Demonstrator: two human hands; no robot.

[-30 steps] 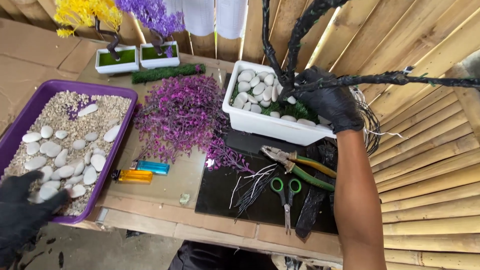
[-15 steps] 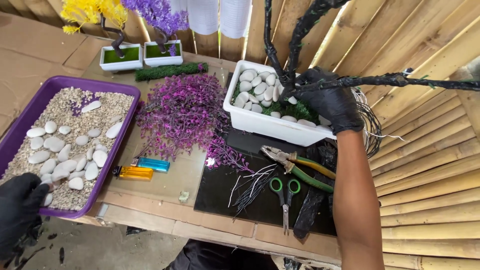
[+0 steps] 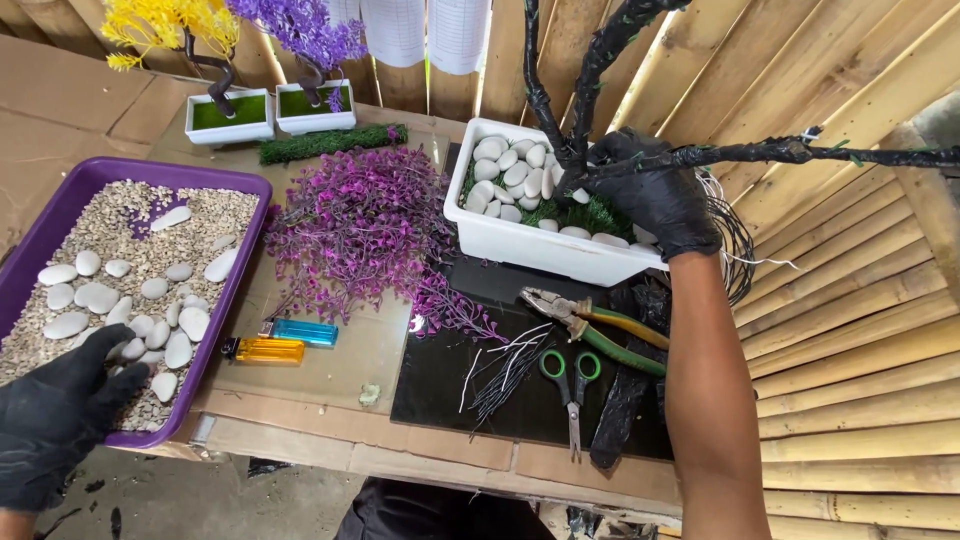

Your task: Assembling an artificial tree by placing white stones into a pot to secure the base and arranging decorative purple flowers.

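Gloves of black rubber cover both hands. The left hand (image 3: 62,410) lies at the near edge of the purple rectangular plastic tray (image 3: 215,180), its fingers loosely spread over the fine gravel and flat white pebbles (image 3: 130,310) inside, closed on nothing that shows. The right hand (image 3: 655,195) is closed around the black wrapped trunk (image 3: 572,150) of one bare artificial tree, which stands in the white rectangular plastic planter (image 3: 545,250); more white pebbles and a patch of green moss fill that planter, and three dark branches spread from the trunk.

Between tray and planter lies one heap of purple artificial foliage sprigs (image 3: 365,225). Two lighters rest just in front of it, one orange (image 3: 265,350) and one blue (image 3: 305,332), side by side. On the black mat (image 3: 450,385) lie one pair of green-handled scissors (image 3: 572,385), one pair of pliers with yellow-green grips (image 3: 590,325), and a small bundle of cut wire pieces (image 3: 505,365). At the back stand two small finished trees in white pots, one yellow (image 3: 175,25) and one violet (image 3: 300,30), with one strip of green turf (image 3: 330,142) lying near them.
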